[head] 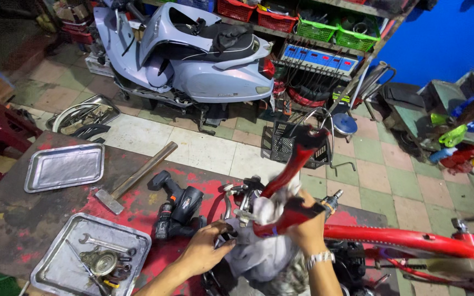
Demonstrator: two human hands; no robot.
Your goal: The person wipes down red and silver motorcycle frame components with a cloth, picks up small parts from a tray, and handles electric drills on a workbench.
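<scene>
A red bicycle frame (407,239) lies across a worn red-and-dark workbench (23,219), its red fork (294,164) pointing up and away. My right hand (303,219) grips the frame near the head tube, pressing a white rag (270,205) against it. My left hand (207,252) rests lower, fingers closed on a grey cloth (248,255) beside the brake parts (237,197). A black cordless drill (179,208) lies just left of my left hand.
A large hammer (133,178) lies on the bench. Two metal trays sit there: one bare (64,167), one (50,263) holding a wrench and small parts. A pale scooter (193,55), shelves with crates (314,27) and a black basket (281,145) stand beyond.
</scene>
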